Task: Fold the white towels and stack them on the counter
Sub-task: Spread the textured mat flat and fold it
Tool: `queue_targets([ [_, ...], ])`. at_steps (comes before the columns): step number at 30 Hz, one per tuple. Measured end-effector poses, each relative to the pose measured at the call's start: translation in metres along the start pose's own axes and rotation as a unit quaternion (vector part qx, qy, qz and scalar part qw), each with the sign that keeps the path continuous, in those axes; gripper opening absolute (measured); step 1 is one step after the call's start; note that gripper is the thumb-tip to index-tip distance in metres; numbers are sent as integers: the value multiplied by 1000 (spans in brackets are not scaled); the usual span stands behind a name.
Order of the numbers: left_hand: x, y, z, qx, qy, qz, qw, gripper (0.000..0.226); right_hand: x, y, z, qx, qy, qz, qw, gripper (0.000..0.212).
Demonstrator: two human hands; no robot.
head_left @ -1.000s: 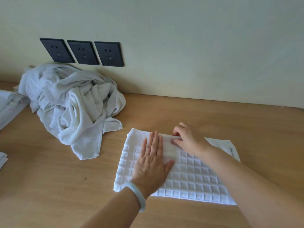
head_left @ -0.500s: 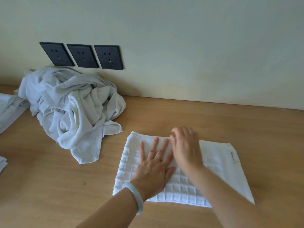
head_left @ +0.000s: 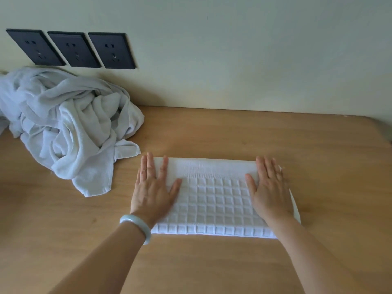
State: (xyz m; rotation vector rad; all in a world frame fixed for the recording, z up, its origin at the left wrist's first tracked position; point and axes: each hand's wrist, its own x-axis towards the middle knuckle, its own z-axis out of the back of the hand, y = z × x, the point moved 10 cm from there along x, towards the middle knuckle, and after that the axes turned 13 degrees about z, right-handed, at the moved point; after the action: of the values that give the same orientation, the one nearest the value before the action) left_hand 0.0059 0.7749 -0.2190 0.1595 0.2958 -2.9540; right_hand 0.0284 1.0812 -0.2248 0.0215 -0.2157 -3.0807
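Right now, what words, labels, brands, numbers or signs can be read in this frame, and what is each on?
None can be read.
The black wall sockets show no lettering, and the folded white towel and crumpled towel pile show no printed label.

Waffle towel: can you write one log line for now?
left hand: flat on waffle towel, left end | right hand: flat, right end | crumpled towel pile: left, unfolded
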Motion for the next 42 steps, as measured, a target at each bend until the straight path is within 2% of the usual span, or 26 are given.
queue_targets([
  [2, 0, 10, 1, -37, 25, 26, 999, 82, -8, -5, 1, 24, -1, 12, 1000, 74],
  [6, 2, 16, -1, -70, 56, 20, 996, 81, -17, -16, 2, 108, -4, 6, 994, 66],
  [8, 2, 17, 2, -101, 93, 33, 990, 80, -22, -24, 10, 166, -15, -53, 985, 64],
  [9, 3, 21, 7, -127, 103, 56, 985, 79, -29, -35, 15, 182, -33, -109, 977, 63],
  [11, 1, 40, 21, -169, 87, 141, 972, 75, -49, -59, 26, 195, -50, -231, 952, 53],
  [13, 1, 67, 15, -230, 117, 256, 931, 73, -65, -69, 17, 292, -10, -301, 908, 42],
  [15, -4, 77, 4, -325, 173, 347, 862, 73, -66, -66, 9, 453, 12, -322, 831, 37],
  [17, -5, 67, 1, -417, 225, 360, 804, 62, -65, -58, 13, 569, 37, -332, 751, 31],
  [18, -8, 61, 3, -448, 248, 358, 781, 52, -65, -52, 18, 603, 47, -331, 724, 28],
  [19, -12, 55, 5, -469, 271, 354, 762, 43, -66, -47, 22, 619, 55, -324, 714, 27],
  [20, -17, 50, 9, -481, 292, 350, 749, 36, -68, -43, 27, 621, 58, -314, 716, 28],
  [22, -25, 47, 20, -493, 315, 332, 740, 31, -70, -36, 36, 593, 52, -285, 751, 30],
  [25, -29, 62, 50, -504, 300, 311, 748, 31, -73, -5, 59, 539, 33, -238, 807, 27],
  [27, -30, 84, 73, -506, 283, 302, 757, 31, -73, 23, 75, 521, 17, -221, 825, 24],
  [35, -22, 175, 175, -553, 222, 285, 751, 35, -37, 130, 138, 534, -48, -148, 831, 15],
  [42, -23, 252, 234, -600, 162, 310, 720, 40, 21, 212, 173, 553, -38, -78, 828, 19],
])
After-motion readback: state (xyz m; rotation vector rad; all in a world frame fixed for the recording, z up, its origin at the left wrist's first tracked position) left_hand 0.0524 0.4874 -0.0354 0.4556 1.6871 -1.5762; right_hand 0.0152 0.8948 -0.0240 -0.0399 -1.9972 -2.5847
